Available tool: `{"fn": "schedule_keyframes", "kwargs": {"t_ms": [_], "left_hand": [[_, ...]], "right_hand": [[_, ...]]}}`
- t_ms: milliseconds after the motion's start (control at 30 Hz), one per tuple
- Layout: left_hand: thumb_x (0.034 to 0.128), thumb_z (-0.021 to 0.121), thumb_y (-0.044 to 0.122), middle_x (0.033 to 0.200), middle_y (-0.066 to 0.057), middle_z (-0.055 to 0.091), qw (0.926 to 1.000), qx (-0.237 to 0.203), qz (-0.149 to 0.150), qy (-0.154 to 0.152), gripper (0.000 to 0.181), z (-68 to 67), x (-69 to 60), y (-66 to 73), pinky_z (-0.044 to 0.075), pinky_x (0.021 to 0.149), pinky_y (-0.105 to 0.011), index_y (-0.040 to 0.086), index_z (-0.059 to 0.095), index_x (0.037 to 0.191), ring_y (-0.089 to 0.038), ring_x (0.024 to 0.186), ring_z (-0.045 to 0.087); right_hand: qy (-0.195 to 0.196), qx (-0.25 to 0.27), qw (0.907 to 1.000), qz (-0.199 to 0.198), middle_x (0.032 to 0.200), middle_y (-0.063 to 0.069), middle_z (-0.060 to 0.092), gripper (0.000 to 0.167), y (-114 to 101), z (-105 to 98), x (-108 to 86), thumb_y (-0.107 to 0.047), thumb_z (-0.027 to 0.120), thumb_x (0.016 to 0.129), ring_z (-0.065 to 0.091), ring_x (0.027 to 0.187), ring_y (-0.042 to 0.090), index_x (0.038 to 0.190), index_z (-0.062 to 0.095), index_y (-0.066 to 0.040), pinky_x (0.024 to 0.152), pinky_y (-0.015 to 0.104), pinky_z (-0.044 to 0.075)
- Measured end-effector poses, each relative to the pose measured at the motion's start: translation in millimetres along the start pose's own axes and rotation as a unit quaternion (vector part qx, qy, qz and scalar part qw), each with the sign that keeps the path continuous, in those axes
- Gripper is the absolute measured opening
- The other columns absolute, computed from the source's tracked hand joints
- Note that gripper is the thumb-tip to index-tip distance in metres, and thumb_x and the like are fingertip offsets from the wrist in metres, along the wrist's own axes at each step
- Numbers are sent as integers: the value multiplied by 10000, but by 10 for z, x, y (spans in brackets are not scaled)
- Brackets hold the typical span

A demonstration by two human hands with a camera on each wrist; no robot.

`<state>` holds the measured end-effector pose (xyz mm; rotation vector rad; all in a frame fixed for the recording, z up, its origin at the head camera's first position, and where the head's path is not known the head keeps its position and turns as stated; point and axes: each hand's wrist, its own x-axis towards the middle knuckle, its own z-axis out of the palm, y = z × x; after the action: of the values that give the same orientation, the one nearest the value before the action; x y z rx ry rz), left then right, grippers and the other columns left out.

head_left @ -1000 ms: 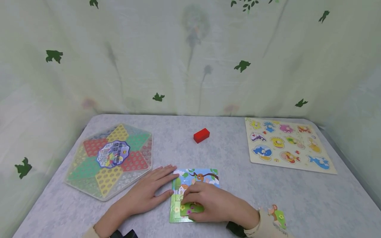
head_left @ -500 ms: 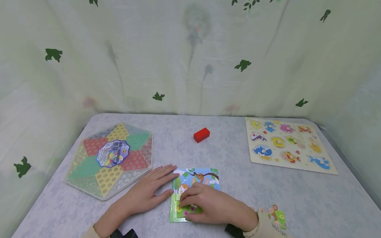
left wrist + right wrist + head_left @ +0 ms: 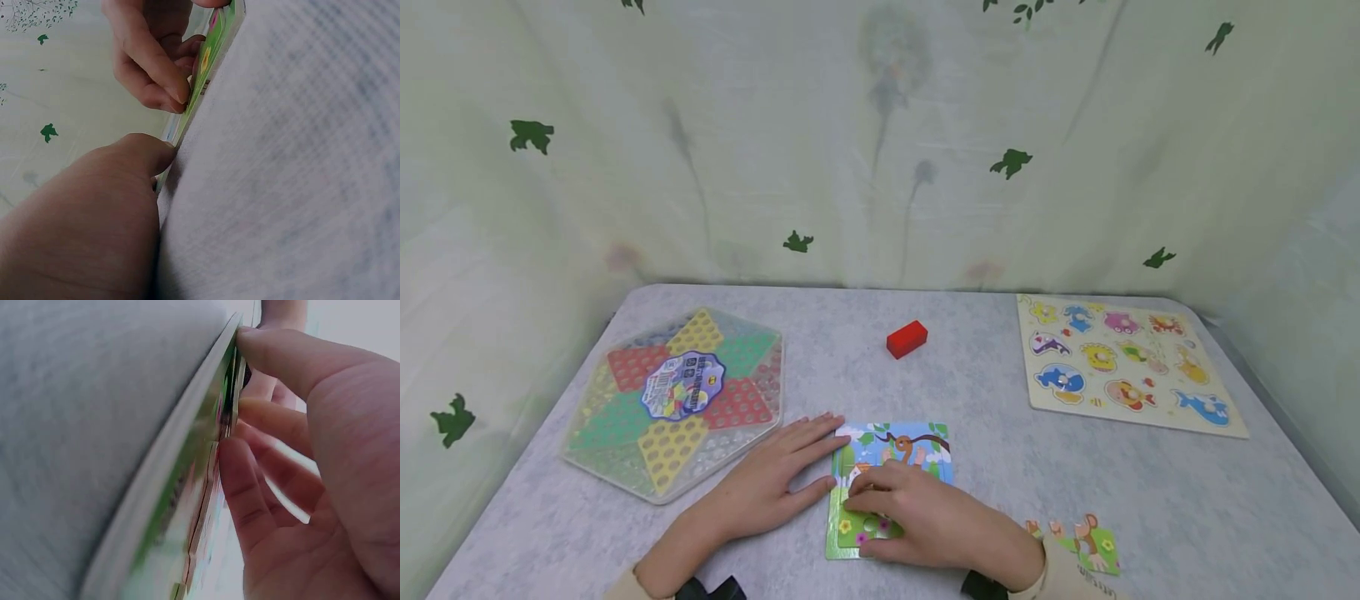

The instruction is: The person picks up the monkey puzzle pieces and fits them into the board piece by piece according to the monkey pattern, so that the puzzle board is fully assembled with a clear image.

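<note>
A small picture puzzle board (image 3: 831,542) lies at the near middle of the table, showing blue sky, a branch and green grass. My right hand (image 3: 925,517) reaches over its lower part and pinches a green flowered puzzle piece (image 3: 870,527) between thumb and fingers, at the lower left of the board. In the right wrist view that piece (image 3: 235,394) sits slightly raised at its edge. My left hand (image 3: 771,477) rests flat with spread fingers, its fingertips touching the board's left edge. Part of the picture is hidden under the right hand.
Loose puzzle pieces (image 3: 1103,546) lie by the right sleeve, partly covered. A hexagonal Chinese checkers box (image 3: 673,400) is at the left, a red block (image 3: 907,339) behind the board, and a wooden animal puzzle (image 3: 1127,367) at the back right.
My right hand has slid the flowered piece a little to the left, toward the board's lower left corner. The left hand has stayed in place.
</note>
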<state>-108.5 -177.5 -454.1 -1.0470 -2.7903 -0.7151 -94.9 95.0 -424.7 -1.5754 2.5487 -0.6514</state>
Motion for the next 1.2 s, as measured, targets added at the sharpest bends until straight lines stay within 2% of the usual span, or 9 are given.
{"fn": "schedule_keyframes", "kwargs": {"t_ms": [167,400,567,800,967,1200], "left_hand": [[1001,670,393,1618,43,443,10000,-16,-41,-41,525,1,-1,0,367,1211,-520,267,557,1498,-209,1505,404],[998,678,384,1615,39,448,10000,-11,32,40,526,6,-3,-14,353,1208,-497,265,559,1496,-214,1499,414],[998,680,384,1611,35,455,9999,3,67,99,523,11,-5,-17,350,1209,-493,263,562,1493,-219,1494,421],[1002,671,395,1613,40,451,10000,4,51,80,520,5,4,-16,338,1221,-489,267,560,1494,-217,1499,414],[995,680,396,1616,46,446,10000,-15,24,55,524,6,-1,-11,362,1213,-510,272,564,1491,-215,1500,412],[1001,669,406,1625,52,432,10000,-22,-12,-9,530,1,0,-8,348,1226,-502,276,552,1501,-205,1507,400]], "right_hand": [[-36,-17,9999,96,1296,-59,599,367,7,15,-13,-418,682,999,561,1071,41,1292,730,-201,953,157,486],[26,-127,9999,-94,1289,-40,596,344,24,16,-20,-392,688,1001,542,982,33,1301,726,-227,903,116,450],[114,-213,9995,-189,1253,-31,619,278,33,19,-12,-318,700,1002,568,987,46,1263,734,-231,890,119,462],[112,-333,9991,-221,1207,-52,632,219,29,4,-8,-300,705,997,580,1032,73,1206,747,-252,911,150,482],[-12,4,10000,-84,1242,-65,638,264,35,-35,-38,-281,714,988,581,1093,70,1244,736,-218,963,147,482],[198,448,9988,64,1273,-85,643,299,122,-159,-121,-297,729,981,582,1134,49,1264,725,-202,1003,213,512]]}}
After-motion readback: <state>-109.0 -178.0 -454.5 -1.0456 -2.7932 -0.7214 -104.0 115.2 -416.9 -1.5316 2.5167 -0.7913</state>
